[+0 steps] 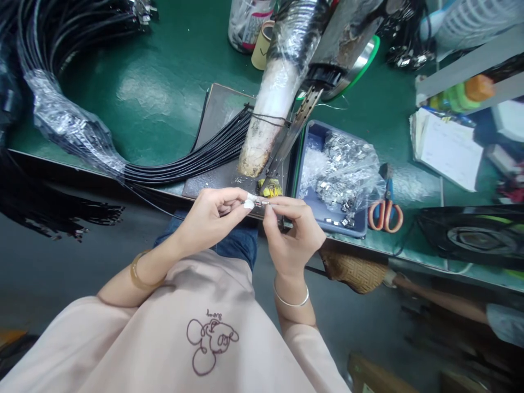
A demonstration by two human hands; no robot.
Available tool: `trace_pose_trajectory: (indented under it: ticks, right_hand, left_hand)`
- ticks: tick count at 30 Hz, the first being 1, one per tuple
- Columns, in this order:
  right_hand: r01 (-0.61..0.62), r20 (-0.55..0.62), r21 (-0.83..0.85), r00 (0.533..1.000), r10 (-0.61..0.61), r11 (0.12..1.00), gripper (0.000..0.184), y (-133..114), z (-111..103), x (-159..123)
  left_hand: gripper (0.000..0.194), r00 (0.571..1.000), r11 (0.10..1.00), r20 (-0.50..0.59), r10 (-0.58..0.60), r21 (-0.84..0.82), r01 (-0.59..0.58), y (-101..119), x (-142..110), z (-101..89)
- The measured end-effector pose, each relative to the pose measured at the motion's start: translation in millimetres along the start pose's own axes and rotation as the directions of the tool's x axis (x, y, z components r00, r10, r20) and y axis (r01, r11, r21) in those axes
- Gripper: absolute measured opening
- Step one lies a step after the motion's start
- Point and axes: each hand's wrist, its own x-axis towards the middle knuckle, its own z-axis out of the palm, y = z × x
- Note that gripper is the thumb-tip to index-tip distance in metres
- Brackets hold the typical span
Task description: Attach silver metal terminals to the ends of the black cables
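Note:
My left hand (216,212) is closed in a pinch, with white coverings on its thumb and index fingertips. Its fingertips meet those of my right hand (295,226) at a small metal connector (262,203), held just over the table edge. Thumb and index finger of my right hand pinch the connector's other end. Whether a cable runs into it is hidden by my left fingers. Just behind the hands lies a small yellow wrapped item (271,188). A bundle of black cables (172,172), partly wrapped in clear film, curves in from the left.
A soldering-like metal arm (301,112) and a film-wrapped white tube (270,109) slant over a grey board (221,103). To the right, a blue tray (362,226) holds bagged metal parts, beside orange-handled scissors (385,207). Another person's arm (442,297) shows at right.

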Motion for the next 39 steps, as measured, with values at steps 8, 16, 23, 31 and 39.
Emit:
trace_pose_trajectory:
  ticks: [8, 16, 23, 31, 39]
  right_hand:
    - [0.013, -0.322, -0.030, 0.947, -0.022, 0.999, 0.009, 2.1, -5.3, -6.1]
    - [0.098, 0.034, -0.148, 0.995, -0.094, 0.984, 0.018, -1.0, -3.9, -1.5]
    - [0.220, 0.074, -0.191, 0.975, -0.210, 0.957, 0.018, -1.1, -11.1, 5.2]
    - [0.224, 0.048, -0.193, 0.975, -0.219, 0.955, 0.021, 0.0, -3.6, 3.5]
    - [0.061, -0.041, -0.077, 0.997, -0.064, 0.995, 0.021, -0.6, 1.8, -4.2]
  left_hand:
    - [0.014, 1.000, 1.000, -0.021, 0.001, -0.031, -0.001, -0.4, 3.2, 2.4]
    - [0.016, 1.000, 1.000, -0.008, -0.013, -0.019, 0.013, 1.8, 4.2, 3.3]
    - [0.015, 0.999, 0.999, 0.036, -0.026, -0.032, 0.028, 4.8, 4.6, 4.3]
    - [0.012, 0.999, 0.995, 0.025, -0.045, -0.085, 0.047, 3.5, 4.7, 7.1]
    - [0.012, 0.999, 0.991, -0.020, -0.042, -0.131, 0.039, 1.1, 7.7, 6.3]
